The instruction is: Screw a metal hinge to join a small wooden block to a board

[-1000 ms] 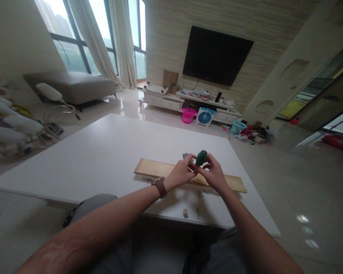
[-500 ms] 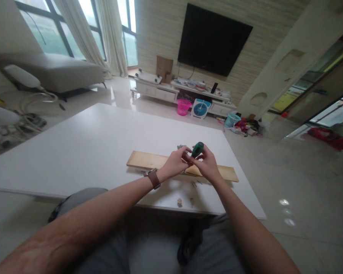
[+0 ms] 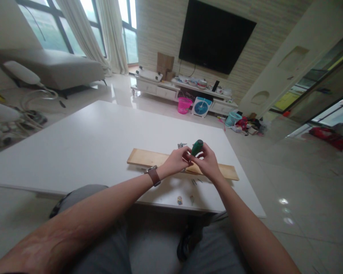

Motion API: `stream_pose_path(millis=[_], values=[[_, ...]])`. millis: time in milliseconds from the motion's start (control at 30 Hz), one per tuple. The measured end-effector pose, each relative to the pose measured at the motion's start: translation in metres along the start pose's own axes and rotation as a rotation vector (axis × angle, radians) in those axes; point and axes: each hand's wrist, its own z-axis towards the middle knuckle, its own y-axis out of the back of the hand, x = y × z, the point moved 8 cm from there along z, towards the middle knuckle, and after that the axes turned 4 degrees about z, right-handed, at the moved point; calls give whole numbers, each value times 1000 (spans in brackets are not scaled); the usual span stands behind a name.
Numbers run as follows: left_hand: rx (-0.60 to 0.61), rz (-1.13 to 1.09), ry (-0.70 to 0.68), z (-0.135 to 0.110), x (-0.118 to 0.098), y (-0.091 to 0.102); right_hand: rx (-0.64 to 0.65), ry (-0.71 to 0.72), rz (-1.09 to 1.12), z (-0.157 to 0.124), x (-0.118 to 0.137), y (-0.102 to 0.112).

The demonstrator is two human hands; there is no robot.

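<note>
A green screwdriver [image 3: 197, 147] with a dark end cap stands nearly upright, handle up, between my hands. My right hand [image 3: 207, 161] has its fingers round the lower handle. Close beside it, my left hand [image 3: 177, 160] is closed in a pinch at the screwdriver's lower end; what its fingertips hold is hidden. Beneath both hands a long pale wooden board [image 3: 147, 156] lies across the white table [image 3: 108, 140]. My hands cover the middle of the board and the screwdriver's tip.
Small metal pieces [image 3: 182, 145] lie just beyond the board. Several thin screw-like pieces [image 3: 194, 182] and a small sticker-like patch [image 3: 180, 200] are on the near side. The table's front edge is close to my knees. Farther off are a pink basket [image 3: 184, 105] and a blue fan [image 3: 201, 107].
The view has shifted slightly. Both hands keep their places over the board, and the screwdriver handle leans a little differently.
</note>
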Motion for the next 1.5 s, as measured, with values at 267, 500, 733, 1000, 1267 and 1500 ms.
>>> stream_pose_path(millis=[267,500,733,1000,1267,1500], values=[[0,-102,96,1,9,0,44,-21,93,0,-3,-2],[17,-74,43,1,4,-1,34,-14,61,2,-4,-1],[-43,-22,50,1,4,5,44,-4,8,-1,2,-2],[-28,-68,85,1,6,6,64,-15,41,-2,-4,0],[-44,-4,18,2,3,5,22,-14,-11,-1,-2,0],[-42,17,64,1,4,7,96,4,38,-3,-1,-6]])
